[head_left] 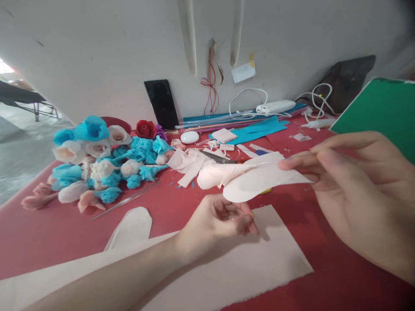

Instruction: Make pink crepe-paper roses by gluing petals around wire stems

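My right hand point(359, 185) pinches pale pink petal-shaped paper pieces point(256, 179) by their narrow end. Their rounded ends point left, above the red table. Below them my left hand point(228, 218) is closed, with the fingers curled and the thumb against them; whatever lies in the pinch, if anything, is too small to make out. A large pale paper sheet point(259, 268) lies under my left hand and forearm. Left of that arm rests a stack of cut paper petals point(136, 222), partly over the sheet's edge.
Blue, white and pink paper flowers point(132, 151) are heaped at the left, with thin wires point(126, 201) beside them. Scissors point(217, 156) lie among paper scraps point(191, 172). A phone point(162, 103) leans on the wall. A green board point(382, 116) stands at the right.
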Demonstrator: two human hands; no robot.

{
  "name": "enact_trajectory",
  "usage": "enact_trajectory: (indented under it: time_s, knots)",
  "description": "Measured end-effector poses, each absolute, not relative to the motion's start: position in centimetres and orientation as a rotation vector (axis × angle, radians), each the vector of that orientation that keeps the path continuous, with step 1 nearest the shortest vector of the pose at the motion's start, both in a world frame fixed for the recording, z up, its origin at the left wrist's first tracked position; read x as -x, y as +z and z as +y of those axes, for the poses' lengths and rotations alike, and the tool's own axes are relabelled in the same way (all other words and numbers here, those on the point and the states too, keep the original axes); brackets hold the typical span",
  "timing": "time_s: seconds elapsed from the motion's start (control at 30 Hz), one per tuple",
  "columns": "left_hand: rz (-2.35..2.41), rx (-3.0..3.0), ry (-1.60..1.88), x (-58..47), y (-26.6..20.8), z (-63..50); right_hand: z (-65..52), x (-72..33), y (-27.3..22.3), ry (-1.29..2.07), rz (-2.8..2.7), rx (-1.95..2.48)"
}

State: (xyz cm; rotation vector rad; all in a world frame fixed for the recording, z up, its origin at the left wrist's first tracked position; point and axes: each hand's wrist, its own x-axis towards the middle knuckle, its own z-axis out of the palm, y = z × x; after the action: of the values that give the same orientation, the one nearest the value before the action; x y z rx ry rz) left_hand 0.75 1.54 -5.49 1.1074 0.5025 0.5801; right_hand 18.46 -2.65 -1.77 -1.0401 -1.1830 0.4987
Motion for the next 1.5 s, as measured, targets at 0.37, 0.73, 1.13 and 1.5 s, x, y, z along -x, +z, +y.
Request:
enact_trajectory:
  time_s: [0.37, 0.73, 1.13, 1.5]
  knots:
    - [0.502, -1.103, 0.548, -0.8, -5.6, 1.5, -2.6, -18.3, -1.8, 0.547, -1.163, 1.065]
    - [0.547, -1.052, 0.563, -1.0, -5.3, 1.4, -2.2, -18.5, -2.0, 0.595, -1.172, 1.015]
    - [0.663, -0.938, 0.699, -1.6, -5.8, 1.6, -1.7, -18.7, -2.2, 0.622, -1.148, 1.010]
    - [0.379, -0.950, 0.795, -0.9, -2.7, 1.9, -2.3, -18.6, -1.5, 0.777, -1.064, 0.967]
